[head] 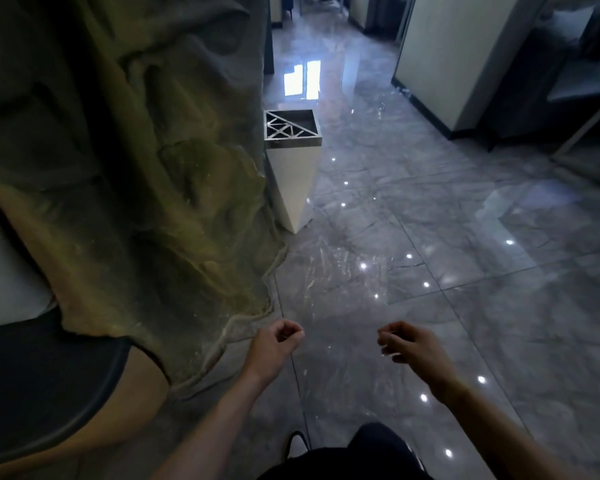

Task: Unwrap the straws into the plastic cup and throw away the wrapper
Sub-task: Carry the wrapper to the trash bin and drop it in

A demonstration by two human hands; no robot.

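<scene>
My left hand (274,344) and my right hand (407,344) are held out low in front of me, about a forearm's width apart, fingers pinched shut. A clear plastic wrapper (329,271) shows only as faint glints and creases. It seems to stretch between both hands and stand up above them. A white tapered waste bin (293,181) with a square metal lattice top (291,128) stands on the floor ahead, well beyond the hands. No cup or straws are in view.
A rough rock-like wall (136,168) fills the left side, right beside the bin. Glossy grey floor tiles (465,271) run ahead into a corridor. A dark chair seat (49,393) is at lower left, a pale partition (447,57) at upper right.
</scene>
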